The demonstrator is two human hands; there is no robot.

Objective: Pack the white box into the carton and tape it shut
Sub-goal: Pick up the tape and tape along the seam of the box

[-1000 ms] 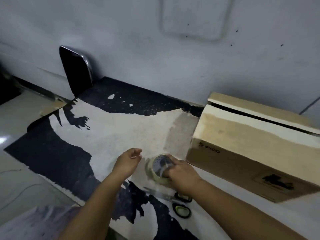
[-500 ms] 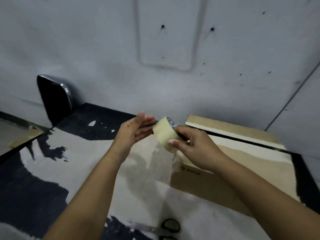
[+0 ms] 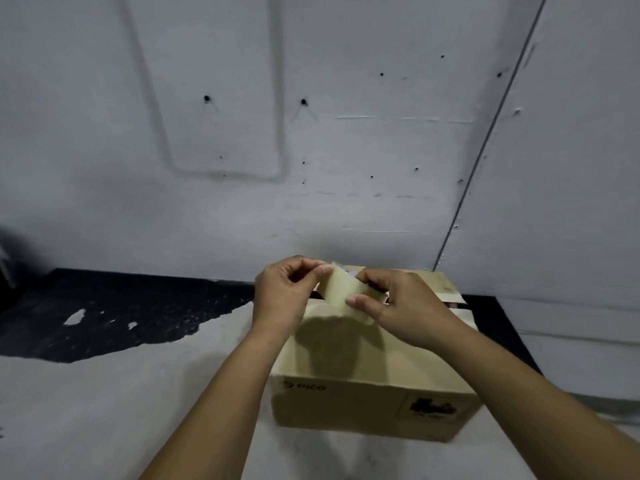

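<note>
Head view, read left to right. At the left edge and across the lower left of the frame lies a worn work surface [image 3: 104, 393], pale grey with an irregular black patch where the top layer remains; behind it, filling the upper frame, stands a grey-white wall [image 3: 346, 133] dotted with small dark holes. Just left of centre, the left hand [image 3: 282, 296] is raised above the surface, its fingers curled inward and its thumb and fingertips pinching at the near edge of a pale beige roll of adhesive tape [image 3: 341, 294]. The roll is held at centre frame, tilted, directly over the top of the carton. Right of centre, the right hand [image 3: 405, 306] closes around the roll's far side, thumb on its lower rim and fingers over its top. Below and behind both hands, at lower centre to right, rests a brown corrugated cardboard carton [image 3: 363, 393] bearing printed marks on its front face; a rear flap stands slightly raised. The white box is not visible.
</note>
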